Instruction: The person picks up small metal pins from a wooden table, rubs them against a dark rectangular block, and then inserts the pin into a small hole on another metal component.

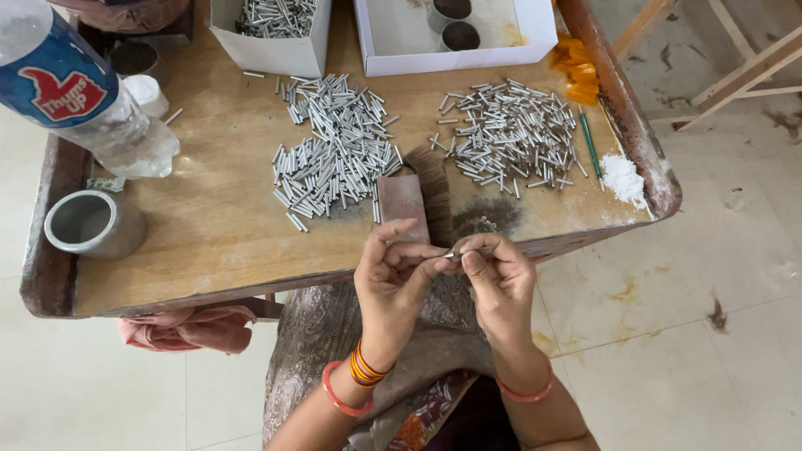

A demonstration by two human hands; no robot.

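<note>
My left hand (393, 271) and my right hand (499, 276) meet just below the front edge of the wooden table (209, 242). Together they pinch one small silver metal tube (451, 255) between fingertips and thumbs. Directly beyond the hands a flat brush (418, 196) with dark bristles lies on the table. A heap of short silver tubes (338, 154) lies left of the brush, and a second heap of tubes (511, 134) lies to its right. Bangles ring both wrists.
A white box (276, 33) full of tubes and a wider white box (455, 38) holding two metal cups stand at the back. A plastic bottle (75, 88) and a metal cup (92, 221) are at left. White powder (622, 177), a green stick and orange bits lie at right.
</note>
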